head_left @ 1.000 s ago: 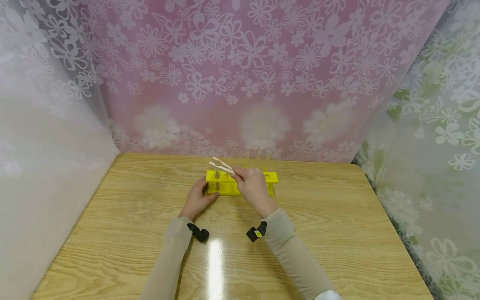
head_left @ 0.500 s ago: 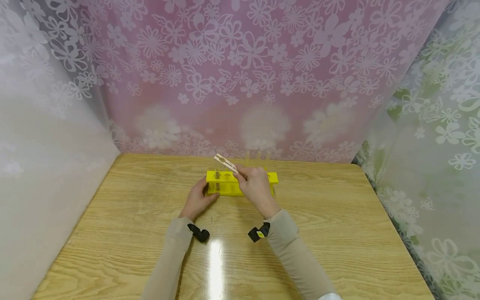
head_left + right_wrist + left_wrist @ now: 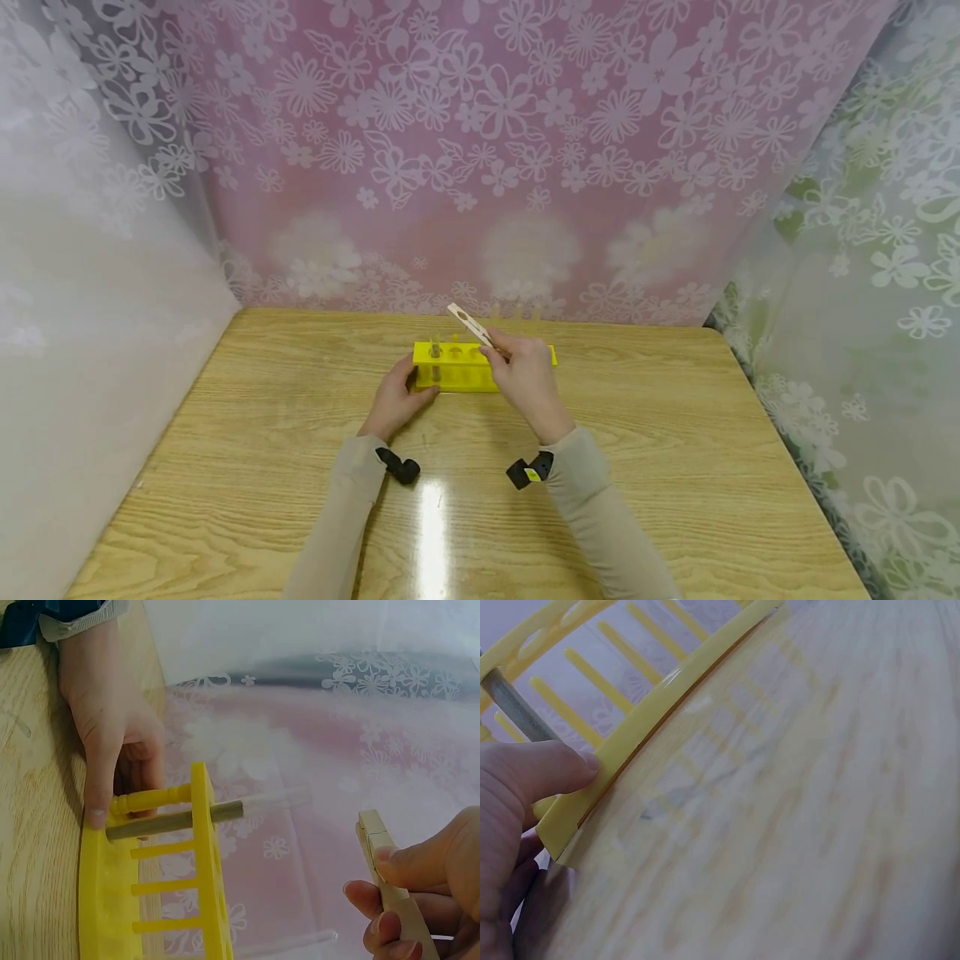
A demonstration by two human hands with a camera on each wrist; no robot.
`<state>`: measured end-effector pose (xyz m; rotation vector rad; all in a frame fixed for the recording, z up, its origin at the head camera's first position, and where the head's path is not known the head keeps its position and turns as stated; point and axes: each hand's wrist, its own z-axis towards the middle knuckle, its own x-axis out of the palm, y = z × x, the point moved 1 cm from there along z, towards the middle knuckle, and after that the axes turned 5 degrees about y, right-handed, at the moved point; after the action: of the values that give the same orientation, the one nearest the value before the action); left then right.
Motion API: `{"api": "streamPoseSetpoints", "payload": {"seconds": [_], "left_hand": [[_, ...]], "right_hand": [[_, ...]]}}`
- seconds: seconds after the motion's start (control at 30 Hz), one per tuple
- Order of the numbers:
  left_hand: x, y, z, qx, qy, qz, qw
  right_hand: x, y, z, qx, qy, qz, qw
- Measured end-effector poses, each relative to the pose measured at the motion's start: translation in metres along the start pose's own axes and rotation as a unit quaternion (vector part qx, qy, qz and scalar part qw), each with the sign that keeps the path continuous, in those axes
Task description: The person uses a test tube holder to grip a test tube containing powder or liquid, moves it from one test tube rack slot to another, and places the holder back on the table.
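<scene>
My left hand [image 3: 393, 398] grips the left end of a yellow test tube rack [image 3: 462, 353]. In the left wrist view the thumb presses on the rack's base [image 3: 622, 754], with the fingers behind its end. A test tube [image 3: 180, 820] with grey-brown contents and a clear top stands in the leftmost hole. Above the rack's right half, my right hand [image 3: 528, 385] holds a wooden test tube holder [image 3: 470, 322] between thumb and fingers. The holder's jaws are together with nothing between them, clear of the tube. My right hand hides part of the rack.
Several upright pegs [image 3: 592, 679] line the back of the rack; clear tubes [image 3: 517, 315] stick up behind its right half. Wood-grain table [image 3: 300, 358] surrounds the rack. A pink floral curtain [image 3: 480, 167] hangs behind, with pale curtains at both sides.
My right hand has moved right, away from the tube, carrying the holder. The holder's jaws were spread apart a second ago and have come together. My left hand keeps its place.
</scene>
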<state>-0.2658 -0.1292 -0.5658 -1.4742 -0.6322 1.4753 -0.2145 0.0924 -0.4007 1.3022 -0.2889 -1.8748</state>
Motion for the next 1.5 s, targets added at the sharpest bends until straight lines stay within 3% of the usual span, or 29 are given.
{"api": "streamPoseSetpoints", "payload": {"seconds": [0.5, 1.13, 1.5], "left_hand": [[0.000, -0.002, -0.001, -0.002, 0.001, -0.012, 0.9999], [0.001, 0.001, 0.000, 0.016, 0.000, -0.005, 0.9999], [0.001, 0.000, -0.001, 0.015, 0.000, -0.010, 0.9998]], "right_hand": [[-0.007, -0.014, -0.007, 0.024, -0.006, -0.036, 0.999], [-0.024, -0.037, -0.020, 0.031, -0.045, -0.047, 0.997], [-0.031, -0.057, -0.033, 0.084, -0.065, -0.040, 0.994]]}}
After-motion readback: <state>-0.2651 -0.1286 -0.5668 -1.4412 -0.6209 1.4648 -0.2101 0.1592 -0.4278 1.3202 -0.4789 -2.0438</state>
